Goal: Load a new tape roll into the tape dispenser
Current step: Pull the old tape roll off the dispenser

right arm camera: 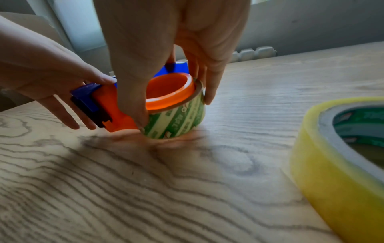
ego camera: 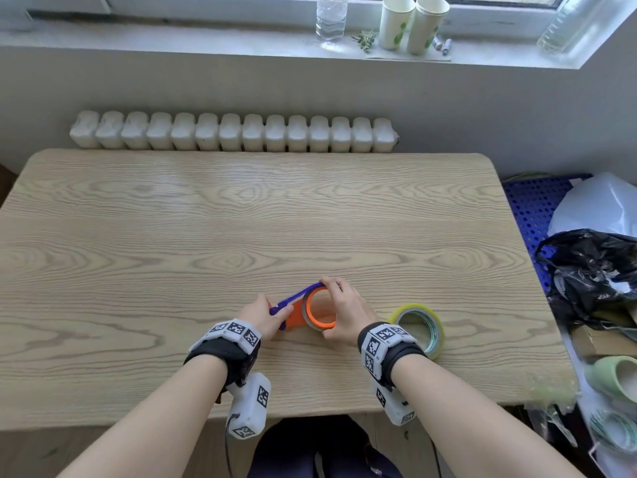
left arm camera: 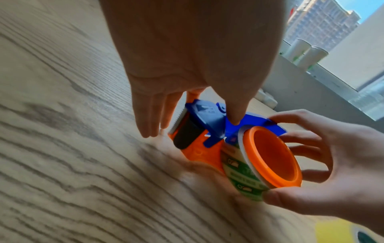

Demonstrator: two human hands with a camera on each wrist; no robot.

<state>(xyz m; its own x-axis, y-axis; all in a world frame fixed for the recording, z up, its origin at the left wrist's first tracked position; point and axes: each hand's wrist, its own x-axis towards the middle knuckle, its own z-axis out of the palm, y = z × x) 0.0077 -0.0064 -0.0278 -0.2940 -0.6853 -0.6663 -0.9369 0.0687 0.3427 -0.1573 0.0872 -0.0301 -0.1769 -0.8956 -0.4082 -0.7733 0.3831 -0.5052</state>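
Head view: an orange and blue tape dispenser (ego camera: 299,310) is held on its side on the wooden table (ego camera: 172,236), near the front edge. On its orange hub (left arm camera: 270,157) a nearly spent core with green print (right arm camera: 176,121) is seated. This core is gripped by the right hand (ego camera: 344,310), thumb on the near side and fingers (left arm camera: 299,136) curled over the far side. The cutter end is steadied by the left hand (ego camera: 263,317): the thumb is pressed on the blue frame (left arm camera: 255,121), while the other fingers are kept fairly straight beside the blade. A full yellowish tape roll (ego camera: 422,327) is seen lying flat just right of the right wrist, untouched.
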